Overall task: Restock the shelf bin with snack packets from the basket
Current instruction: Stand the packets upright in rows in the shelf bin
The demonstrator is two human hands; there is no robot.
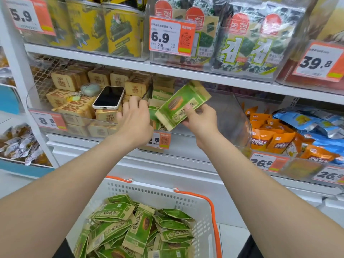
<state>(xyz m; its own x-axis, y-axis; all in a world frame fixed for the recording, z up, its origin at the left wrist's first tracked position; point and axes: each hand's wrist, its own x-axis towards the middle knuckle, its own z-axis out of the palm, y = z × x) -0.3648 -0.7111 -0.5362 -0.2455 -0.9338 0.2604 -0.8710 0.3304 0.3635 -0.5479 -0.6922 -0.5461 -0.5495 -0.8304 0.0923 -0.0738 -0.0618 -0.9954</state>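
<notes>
Right hand (200,118) pinches one green packet (183,106), tilted, over the front rim of the clear bin (229,116); the bin's right half is free. Left hand (135,116) sits at the bin's left wall, fingertips hidden, grip unclear. Basket (186,200) below the bin is cut off by the frame edge

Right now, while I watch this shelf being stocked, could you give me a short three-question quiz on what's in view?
1. True or false: the right hand holds a green packet.
2. Where does the phone lie? A: on the tan boxes. B: on the floor. C: in a pocket.
3. Fill in: the basket has handles coloured ____.
Key: 1 true; 2 A; 3 orange.
</notes>
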